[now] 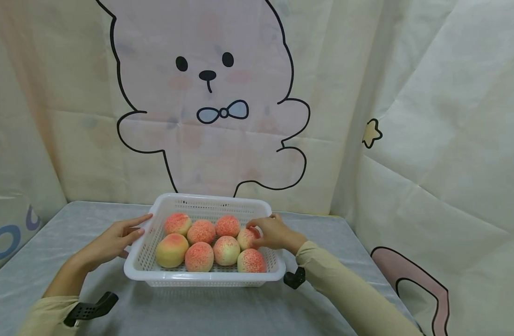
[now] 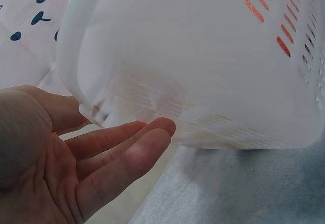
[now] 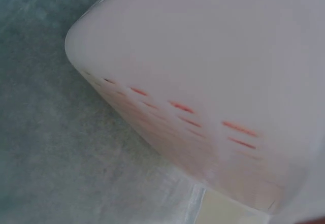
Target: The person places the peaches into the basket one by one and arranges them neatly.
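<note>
A white plastic basket [image 1: 204, 279] with slotted walls holds several red-and-yellow peaches, among them a yellower peach [image 1: 171, 250] at the left. My right hand [image 1: 275, 232] reaches over the basket's right rim, its thumb and fingers around a peach [image 1: 245, 237] that they partly cover. At the left rim is my left hand [image 1: 110, 242]. In the left wrist view, the fingers of my left hand [image 2: 96, 168] are mostly straight, close against the basket's outer wall [image 2: 162, 46]. The right wrist view is filled mostly by the basket wall [image 3: 203, 46]; the grasp is hidden there.
The basket stands on a table with a grey cloth [image 1: 223, 312]. Behind the table hangs a pale curtain [image 1: 324, 177] with a cartoon animal printed on it, and more curtain encloses both sides. A black wrist mount [image 1: 91, 309] is on each forearm.
</note>
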The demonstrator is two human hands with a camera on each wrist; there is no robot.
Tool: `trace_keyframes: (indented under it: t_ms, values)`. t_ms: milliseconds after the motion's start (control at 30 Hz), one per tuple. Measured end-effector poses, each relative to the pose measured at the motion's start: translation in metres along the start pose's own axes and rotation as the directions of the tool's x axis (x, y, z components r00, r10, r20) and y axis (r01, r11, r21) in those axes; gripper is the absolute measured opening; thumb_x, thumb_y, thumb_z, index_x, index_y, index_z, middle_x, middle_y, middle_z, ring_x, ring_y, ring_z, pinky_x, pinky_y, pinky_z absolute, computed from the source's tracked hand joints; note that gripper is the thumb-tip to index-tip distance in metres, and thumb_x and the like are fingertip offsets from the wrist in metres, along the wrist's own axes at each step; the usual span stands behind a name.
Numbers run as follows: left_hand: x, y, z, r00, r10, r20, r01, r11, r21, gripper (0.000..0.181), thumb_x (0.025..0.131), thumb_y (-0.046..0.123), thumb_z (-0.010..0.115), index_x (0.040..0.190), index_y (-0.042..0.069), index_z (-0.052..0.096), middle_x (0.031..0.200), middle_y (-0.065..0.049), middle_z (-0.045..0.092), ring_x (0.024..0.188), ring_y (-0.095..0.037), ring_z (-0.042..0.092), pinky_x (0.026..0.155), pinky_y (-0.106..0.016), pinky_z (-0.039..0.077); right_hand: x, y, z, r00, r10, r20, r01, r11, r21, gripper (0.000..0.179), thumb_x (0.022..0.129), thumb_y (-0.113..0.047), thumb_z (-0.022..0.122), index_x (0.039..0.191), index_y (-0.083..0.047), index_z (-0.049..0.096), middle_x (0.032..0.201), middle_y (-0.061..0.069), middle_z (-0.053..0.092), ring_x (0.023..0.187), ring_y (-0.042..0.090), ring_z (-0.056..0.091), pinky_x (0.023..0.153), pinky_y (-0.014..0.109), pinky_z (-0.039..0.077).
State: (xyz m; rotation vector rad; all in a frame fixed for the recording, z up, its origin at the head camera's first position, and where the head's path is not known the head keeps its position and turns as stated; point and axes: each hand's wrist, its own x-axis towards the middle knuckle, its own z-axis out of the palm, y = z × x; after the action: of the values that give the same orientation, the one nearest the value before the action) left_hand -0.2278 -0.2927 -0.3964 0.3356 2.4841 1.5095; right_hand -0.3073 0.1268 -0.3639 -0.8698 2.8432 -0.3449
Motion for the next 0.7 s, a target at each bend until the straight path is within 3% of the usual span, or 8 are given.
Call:
trace_keyframes:
  t_ms: [267,433,567,700]
  values:
    - [-0.0006,0.0006,-0.0001,1.000,0.003,0.005,-0.003,1.000,-0.009,0.069,0.107,0.031,0.050,0.161,0.005,0.015,0.151,-0.040,0.037,0.105,-0.027,0.067,0.074,-0.044,0.064,-0.0005,-0.0009,-0.0029,1.000,0.001,-0.015,0.000,0.999,0.047,0.044,0.092,-0.029,0.075,0.131,-0.012,0.065,0.129,0.008,0.069,0.125,0.027,0.061,0.114,0.063,0.025]
    - [-0.0005,0.0005,-0.0003,1.000,0.002,0.002,-0.002,1.000,-0.012,0.069,0.107,0.031,0.050,0.161,0.005,0.015,0.149,-0.040,0.040,0.104,-0.026,0.068,0.074,-0.044,0.064,-0.0003,0.0007,-0.0053,0.999,-0.007,-0.045,0.012,0.993,0.116,0.045,0.093,-0.028,0.074,0.131,-0.008,0.064,0.130,0.012,0.068,0.124,0.033,0.060,0.109,0.059,0.032]
    - [-0.0003,0.0002,-0.0003,1.000,0.005,0.003,-0.005,1.000,-0.011,0.069,0.107,0.031,0.050,0.161,0.004,0.015,0.148,-0.040,0.042,0.103,-0.026,0.068,0.074,-0.044,0.064,-0.0008,0.0042,-0.0053,0.995,-0.035,-0.094,0.048,0.989,0.140,0.042,0.095,-0.025,0.072,0.131,-0.005,0.063,0.133,0.016,0.066,0.124,0.038,0.060,0.107,0.056,0.044]
    - [-0.0002,0.0008,0.0000,1.000,-0.008,0.003,0.008,1.000,-0.014,0.070,0.107,0.031,0.050,0.161,0.005,0.015,0.149,-0.039,0.042,0.103,-0.026,0.068,0.074,-0.044,0.064,-0.0016,0.0070,-0.0057,0.990,-0.034,-0.136,0.056,0.986,0.158,0.041,0.097,-0.025,0.070,0.132,-0.005,0.063,0.135,0.014,0.065,0.125,0.037,0.059,0.102,0.053,0.051]
